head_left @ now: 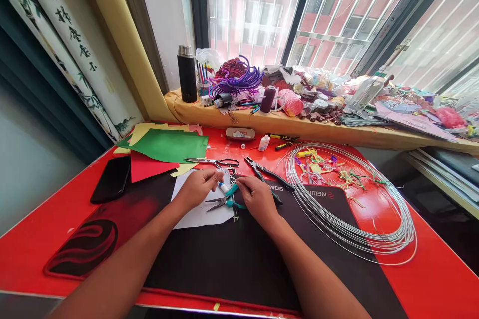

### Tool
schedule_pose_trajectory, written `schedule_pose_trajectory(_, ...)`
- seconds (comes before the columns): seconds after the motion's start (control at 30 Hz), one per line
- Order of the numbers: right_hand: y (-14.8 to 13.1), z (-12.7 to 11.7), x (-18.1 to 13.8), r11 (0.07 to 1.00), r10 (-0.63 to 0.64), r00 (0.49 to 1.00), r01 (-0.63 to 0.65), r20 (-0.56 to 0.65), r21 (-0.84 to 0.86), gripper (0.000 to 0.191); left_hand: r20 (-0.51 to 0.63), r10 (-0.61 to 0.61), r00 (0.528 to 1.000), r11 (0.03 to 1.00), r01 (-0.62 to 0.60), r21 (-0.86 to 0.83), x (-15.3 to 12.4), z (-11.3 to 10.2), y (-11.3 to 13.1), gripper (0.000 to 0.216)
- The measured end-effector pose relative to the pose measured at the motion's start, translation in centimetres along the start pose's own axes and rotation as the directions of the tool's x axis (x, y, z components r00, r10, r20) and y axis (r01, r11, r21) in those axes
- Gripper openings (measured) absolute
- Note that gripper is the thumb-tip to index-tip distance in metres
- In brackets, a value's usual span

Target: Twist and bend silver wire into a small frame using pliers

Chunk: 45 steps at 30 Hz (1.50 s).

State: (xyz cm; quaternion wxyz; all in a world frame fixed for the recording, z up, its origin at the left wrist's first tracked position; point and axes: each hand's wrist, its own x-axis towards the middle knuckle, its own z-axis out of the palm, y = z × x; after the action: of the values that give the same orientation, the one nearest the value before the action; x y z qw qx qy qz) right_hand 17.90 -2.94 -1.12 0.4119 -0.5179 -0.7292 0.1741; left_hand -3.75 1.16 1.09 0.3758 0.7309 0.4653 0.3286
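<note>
My left hand (199, 188) hovers over a white sheet of paper (209, 219), its thumb and fingertips pinched together. Facing it, my right hand (257, 198) is also in a pinch, a little apart from the left. Whatever the fingertips hold is too small to make out. Just below and between the hands lie needle-nose pliers (224, 202) with teal handles, jaws pointing left. A white and blue tube or pen (223, 188) rests beside them. Small yellow-green strips (235, 218) lie at the paper's right edge. Beyond the hands are scissors (224, 162) and larger dark-handled pliers (269, 174).
A big wire coil (396, 239) and colourful scraps (318, 164) occupy the right. Coloured paper (172, 144) and a phone (111, 179) lie left on the red table (22, 239). A black mat (224, 269) is underneath. A flask (186, 75) and craft supplies crowd the sill.
</note>
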Motion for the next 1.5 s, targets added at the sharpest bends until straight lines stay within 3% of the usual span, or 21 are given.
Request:
schedule_pose_trajectory(0.1,-0.2,0.2,-0.2,1.000,-0.019,1.000,0.019,-0.004,0.006,0.019,0.164,-0.018,0.986,0.997,0.030,-0.072,0.1,0.5,0.1,0.041)
schedule_pose_trajectory(0.2,-0.3,0.4,-0.4,1.000,-0.024,1.000,0.024,-0.001,0.016,0.020,0.304,-0.099,0.948,0.975,0.153,-0.160,0.0,1.1,0.4,0.038)
schedule_pose_trajectory(0.33,-0.4,0.5,-0.4,1.000,-0.026,0.999,0.026,0.027,0.018,0.020,0.370,-0.149,0.917,0.930,0.257,-0.264,-0.1,1.5,0.4,0.037)
schedule_pose_trajectory(0.5,-0.5,0.0,0.0,0.997,0.009,0.999,-0.005,-0.046,0.072,0.019,0.310,-0.131,0.942,0.907,0.240,-0.346,0.0,1.3,0.1,0.036)
schedule_pose_trajectory(0.67,-0.3,-0.6,0.4,0.979,0.137,0.985,-0.119,-0.106,0.163,0.024,0.269,-0.156,0.950,0.873,0.260,-0.412,0.2,1.0,0.3,0.039)
schedule_pose_trajectory(0.87,-0.1,-0.4,0.6,0.892,0.307,0.951,-0.283,-0.013,0.352,0.035,0.320,-0.146,0.936,0.826,0.294,-0.481,0.2,0.8,0.1,0.041)
schedule_pose_trajectory(1.17,0.0,-0.3,0.7,0.836,0.345,0.937,-0.336,0.060,0.433,0.037,0.313,-0.146,0.938,0.792,0.300,-0.531,0.2,1.0,-0.2,0.038)
schedule_pose_trajectory(1.37,-0.3,0.1,0.5,0.809,0.366,0.924,-0.374,0.110,0.454,0.037,0.215,-0.120,0.969,0.849,0.212,-0.484,0.4,1.4,-0.1,0.032)
schedule_pose_trajectory(1.5,-0.8,0.2,0.3,0.811,0.352,0.929,-0.365,0.117,0.457,0.036,0.153,-0.102,0.983,0.879,0.161,-0.449,0.3,1.5,0.0,0.039)
